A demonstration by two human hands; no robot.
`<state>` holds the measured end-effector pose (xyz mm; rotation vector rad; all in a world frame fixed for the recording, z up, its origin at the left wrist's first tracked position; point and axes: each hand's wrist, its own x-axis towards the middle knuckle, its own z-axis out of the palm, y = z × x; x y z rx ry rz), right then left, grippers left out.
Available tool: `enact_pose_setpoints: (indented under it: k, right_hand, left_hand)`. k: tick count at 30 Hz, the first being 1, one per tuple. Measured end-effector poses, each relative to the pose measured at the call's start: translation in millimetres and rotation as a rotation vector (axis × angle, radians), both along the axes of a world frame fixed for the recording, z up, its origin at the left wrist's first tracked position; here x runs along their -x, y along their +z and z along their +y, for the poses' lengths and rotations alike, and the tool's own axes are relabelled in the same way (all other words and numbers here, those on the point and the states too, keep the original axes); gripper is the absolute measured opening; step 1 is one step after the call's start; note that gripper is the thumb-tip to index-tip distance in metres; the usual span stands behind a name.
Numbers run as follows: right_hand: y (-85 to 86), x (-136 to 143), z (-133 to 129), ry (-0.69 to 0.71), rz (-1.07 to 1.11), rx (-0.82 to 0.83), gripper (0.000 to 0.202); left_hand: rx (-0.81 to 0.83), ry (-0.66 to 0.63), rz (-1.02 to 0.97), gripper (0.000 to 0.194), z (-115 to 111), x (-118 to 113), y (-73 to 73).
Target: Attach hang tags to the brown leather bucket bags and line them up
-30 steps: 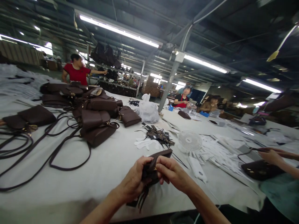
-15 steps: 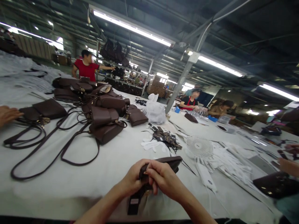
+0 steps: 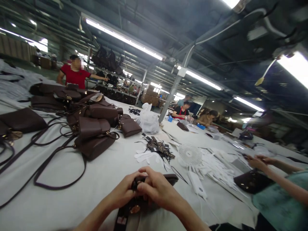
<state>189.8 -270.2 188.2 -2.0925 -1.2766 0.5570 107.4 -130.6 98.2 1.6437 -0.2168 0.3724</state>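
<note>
Close in front of me on the white table lies a dark brown handbag (image 3: 172, 178), mostly covered by my hands. My left hand (image 3: 124, 189) grips the bag at its upper left part. My right hand (image 3: 157, 189) meets it there, fingers bent over a dark part of the bag; what the fingertips pinch is hidden. Below my hands hang a gold-coloured charm (image 3: 134, 209) and a black tag (image 3: 121, 220) with a pale label.
A pile of brown handbags (image 3: 93, 126) with looped straps fills the left. Ahead are black hang tags (image 3: 158, 147), a white plastic bag (image 3: 149, 118) and a white fan (image 3: 190, 155). At right, a co-worker's hands (image 3: 261, 162) are above another dark bag (image 3: 252, 181).
The view has turned right, so the table's things sit further left. My right hand's fingers have shifted over the bag. More of the right-hand co-worker's arms now shows.
</note>
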Motion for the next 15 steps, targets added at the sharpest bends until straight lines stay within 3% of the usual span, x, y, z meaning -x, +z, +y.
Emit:
enact_pose_setpoints:
  k: [2,4,7,9,12,15]
  right_hand:
    - [12.8,-5.2,-14.3,0.014,-0.364,0.035,0.069]
    - [12.0,-12.1,-28.7,0.041,-0.624,0.102,0.085]
    - [-6.1,-24.5,-41.4,0.072,-0.789,0.263,0.081]
    - [-13.9,-33.6,-42.8,0.111,-0.808,0.321,0.082]
    - [-9.5,-45.7,-37.5,0.216,-0.807,0.386,0.086]
    - [-4.2,-52.1,-25.4,0.304,-0.911,0.429,0.052]
  left_hand:
    - [0.023,-0.037,0.024,0.038,2.3,1.2,-1.2]
    - [0.033,0.020,0.030,0.048,3.2,-0.2,-7.1]
    - [0.021,0.135,-0.039,0.045,0.6,-5.6,-17.8]
    - [0.007,0.117,-0.108,0.037,-2.8,-8.3,-22.0]
    - [-0.017,0.079,-0.182,0.029,-6.1,-8.6,-25.3]
    - [-0.014,0.152,-0.152,0.027,-0.6,-7.6,-32.3]
